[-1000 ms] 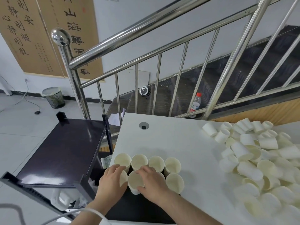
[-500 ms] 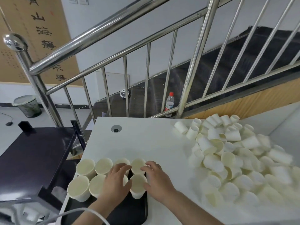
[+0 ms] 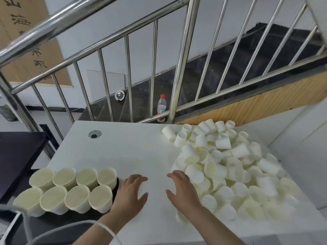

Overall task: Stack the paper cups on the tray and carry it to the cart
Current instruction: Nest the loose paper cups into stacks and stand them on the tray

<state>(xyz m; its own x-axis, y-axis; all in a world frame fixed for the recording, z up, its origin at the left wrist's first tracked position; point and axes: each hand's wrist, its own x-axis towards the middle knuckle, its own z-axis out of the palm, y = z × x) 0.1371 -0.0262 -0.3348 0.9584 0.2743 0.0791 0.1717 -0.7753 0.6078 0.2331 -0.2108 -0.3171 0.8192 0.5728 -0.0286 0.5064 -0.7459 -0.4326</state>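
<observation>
Two rows of upright white paper cups (image 3: 74, 190) stand on a black tray (image 3: 58, 221) at the table's front left corner. A big heap of loose paper cups (image 3: 228, 170) lies on the right half of the white table (image 3: 127, 152). My left hand (image 3: 130, 195) hovers open just right of the tray's cups, holding nothing. My right hand (image 3: 182, 189) is open too, fingers spread, at the left edge of the heap and touching no cup that I can make out.
A dark cart (image 3: 16, 156) stands left of the table, its top lower than the tabletop. A steel stair railing (image 3: 184, 64) runs behind the table, with a plastic bottle (image 3: 161, 107) on the stairs beyond. A white cable (image 3: 74, 227) hangs near my left wrist.
Both hands have left the tray's cups and moved right over the table, the right one reaching the heap. My view has swung right, so the tray now sits further left.
</observation>
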